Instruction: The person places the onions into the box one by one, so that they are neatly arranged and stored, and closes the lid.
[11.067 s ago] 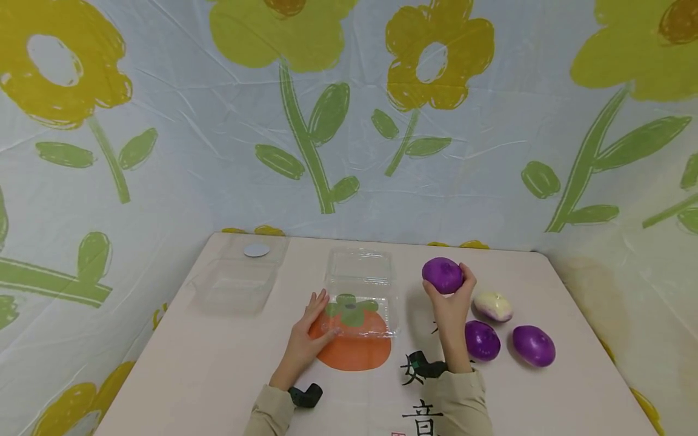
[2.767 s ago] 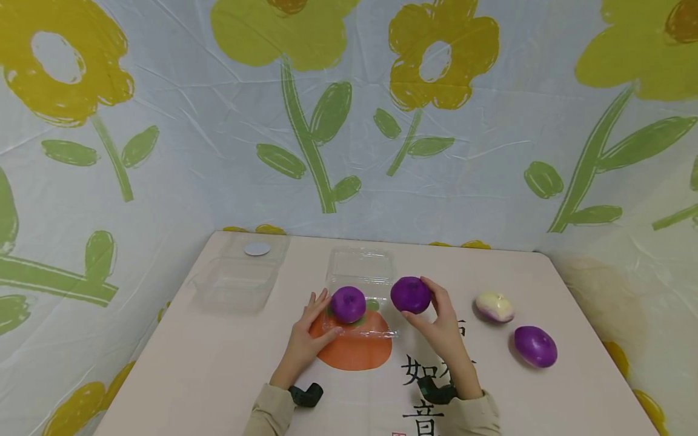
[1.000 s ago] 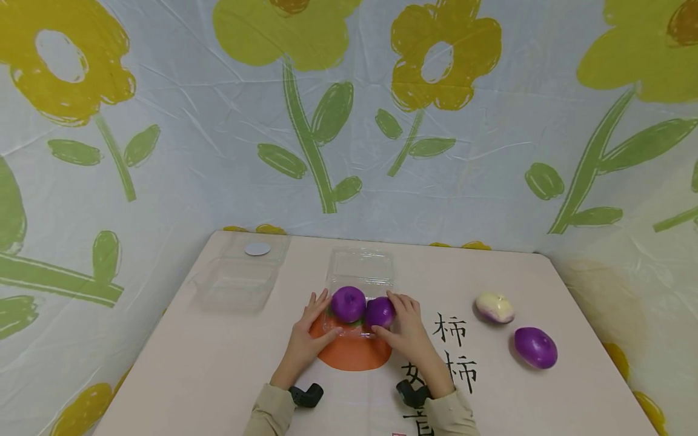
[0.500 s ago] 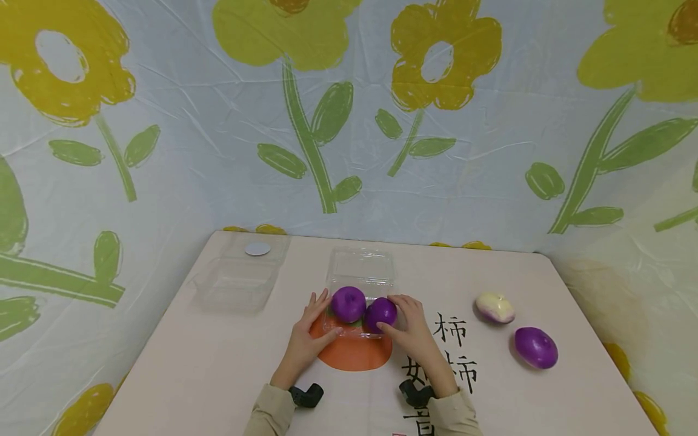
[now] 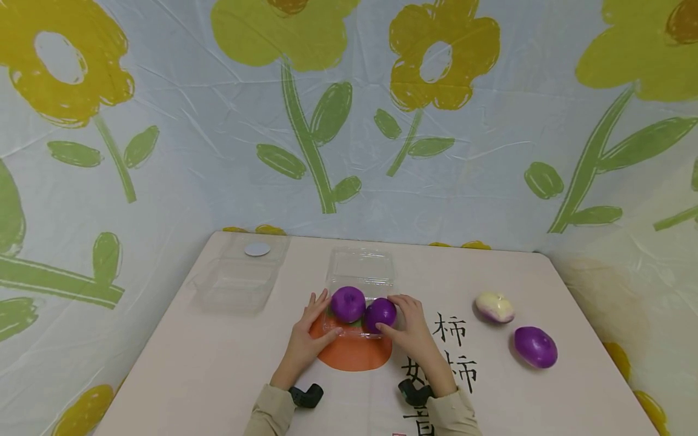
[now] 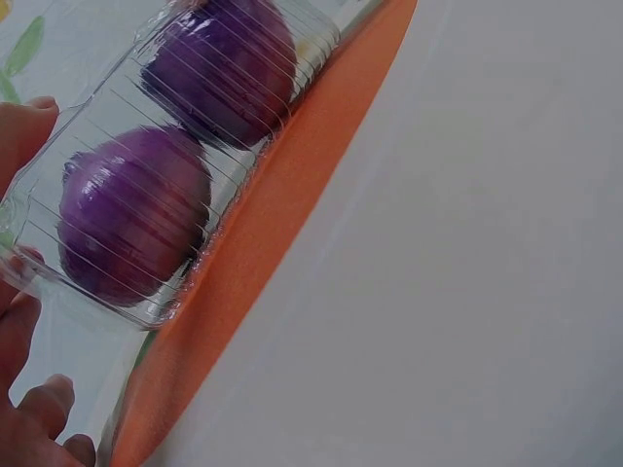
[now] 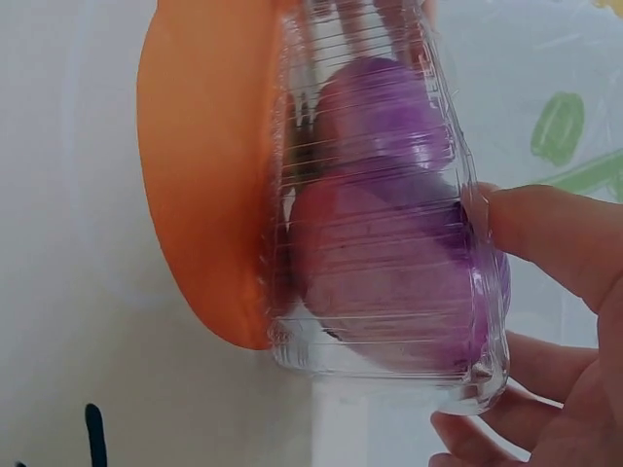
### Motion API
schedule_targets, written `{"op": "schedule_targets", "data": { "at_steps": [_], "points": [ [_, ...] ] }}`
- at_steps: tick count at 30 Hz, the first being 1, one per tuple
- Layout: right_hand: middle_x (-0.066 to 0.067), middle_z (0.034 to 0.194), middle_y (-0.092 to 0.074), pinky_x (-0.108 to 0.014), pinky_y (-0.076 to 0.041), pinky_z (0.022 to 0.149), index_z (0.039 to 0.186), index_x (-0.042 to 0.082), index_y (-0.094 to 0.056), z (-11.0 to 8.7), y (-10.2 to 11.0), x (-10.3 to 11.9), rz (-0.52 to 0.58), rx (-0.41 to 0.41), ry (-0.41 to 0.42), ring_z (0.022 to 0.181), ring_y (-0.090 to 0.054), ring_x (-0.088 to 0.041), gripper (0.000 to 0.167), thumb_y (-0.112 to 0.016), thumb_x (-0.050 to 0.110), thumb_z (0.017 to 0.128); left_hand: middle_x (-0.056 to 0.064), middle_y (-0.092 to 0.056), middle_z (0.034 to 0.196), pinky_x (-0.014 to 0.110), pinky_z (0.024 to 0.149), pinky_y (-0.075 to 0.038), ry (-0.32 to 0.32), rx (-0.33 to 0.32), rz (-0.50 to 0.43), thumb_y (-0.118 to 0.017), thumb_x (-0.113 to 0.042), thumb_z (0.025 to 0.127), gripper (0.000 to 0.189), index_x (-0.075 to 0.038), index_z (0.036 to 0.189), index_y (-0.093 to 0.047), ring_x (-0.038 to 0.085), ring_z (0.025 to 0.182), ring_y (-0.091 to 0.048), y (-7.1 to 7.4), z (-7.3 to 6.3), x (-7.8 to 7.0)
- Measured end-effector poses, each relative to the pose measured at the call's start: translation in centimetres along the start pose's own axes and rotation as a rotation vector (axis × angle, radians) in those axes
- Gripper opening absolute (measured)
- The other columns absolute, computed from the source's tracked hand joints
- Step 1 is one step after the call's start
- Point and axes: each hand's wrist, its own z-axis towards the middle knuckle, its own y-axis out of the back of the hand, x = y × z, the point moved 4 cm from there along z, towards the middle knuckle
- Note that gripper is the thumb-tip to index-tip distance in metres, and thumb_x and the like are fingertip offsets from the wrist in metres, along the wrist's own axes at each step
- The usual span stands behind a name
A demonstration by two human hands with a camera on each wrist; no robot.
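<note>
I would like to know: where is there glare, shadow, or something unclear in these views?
Head view: a soft shadow beside the loose purple bulb, and the left clear box nearly fades into the table; left wrist: small pale glints over the lower purple bulb; right wrist: the ridged wall of the loaded clear box streaks and hazes the view through it.
</note>
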Motion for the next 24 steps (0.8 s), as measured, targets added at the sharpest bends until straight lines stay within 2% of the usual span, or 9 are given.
{"op": "schedule_targets", "data": {
  "at_steps": [2,6,11,18,20,24],
  "points": [
    [-0.019,0.131,-0.054,-0.063,-0.038,0.105,0.129,-0.002,-0.058,0.0,0.0,0.0,-0.003,0.001,-0.001,0.129,-0.037,-0.04,0.058,-0.082,0.014,0.08,0.024,-0.038,0.153,0.07,0.113,-0.009,-0.004,0.002,-0.001,-0.079,-0.006,0.083,0.067,0.003,0.142,-0.049,0.053,0.144,-0.015,0.2,0.1,-0.7],
    [-0.018,0.131,-0.055,-0.063,-0.039,0.104,0.13,-0.002,-0.058,0.0,0.0,-0.2,-0.007,-0.001,0.003,0.128,-0.038,-0.039,0.059,-0.083,0.016,0.079,0.023,-0.039,0.153,0.069,0.114,-0.01,-0.013,-0.001,0.002,-0.079,-0.006,0.083,0.066,0.002,0.142,-0.05,0.053,0.144,-0.017,0.3,0.1,-1.2],
    [-0.018,0.136,-0.054,-0.066,-0.037,0.104,0.134,0.0,-0.057,0.0,0.1,-0.7,0.052,-0.01,-0.006,0.131,-0.039,-0.04,0.058,-0.08,0.018,0.083,0.025,-0.039,0.152,0.072,0.112,-0.009,-0.014,-0.003,-0.022,-0.079,-0.004,0.082,0.066,0.004,0.141,-0.051,0.055,0.143,-0.016,0.5,0.1,-1.5],
    [-0.019,0.132,-0.059,-0.061,-0.034,0.11,0.13,0.0,-0.059,0.7,1.1,-1.1,0.201,-0.104,0.021,0.129,-0.049,-0.04,0.044,-0.073,0.01,0.09,0.025,-0.038,0.152,0.072,0.112,-0.008,-0.032,0.0,-0.023,-0.08,-0.005,0.082,0.067,0.005,0.141,-0.05,0.054,0.144,-0.016,0.5,0.1,-1.3],
    [-0.024,0.132,-0.058,-0.058,-0.033,0.112,0.129,-0.005,-0.058,0.9,1.6,-0.5,0.266,-0.117,0.003,0.127,-0.05,-0.042,0.041,-0.07,0.004,0.091,0.025,-0.038,0.152,0.072,0.112,-0.008,-0.035,-0.001,-0.025,-0.08,-0.005,0.082,0.067,0.006,0.141,-0.05,0.054,0.143,-0.016,0.5,0.1,-1.3],
    [-0.027,0.136,-0.053,-0.048,-0.037,0.112,0.133,-0.006,-0.053,1.6,1.6,-1.9,0.416,-0.122,-0.097,0.126,-0.051,-0.04,0.041,-0.064,0.004,0.095,0.025,-0.039,0.152,0.072,0.112,-0.009,-0.032,0.001,-0.022,-0.08,-0.005,0.082,0.067,0.006,0.141,-0.05,0.054,0.143,-0.016,0.6,0.2,-1.4]
  ]
}}
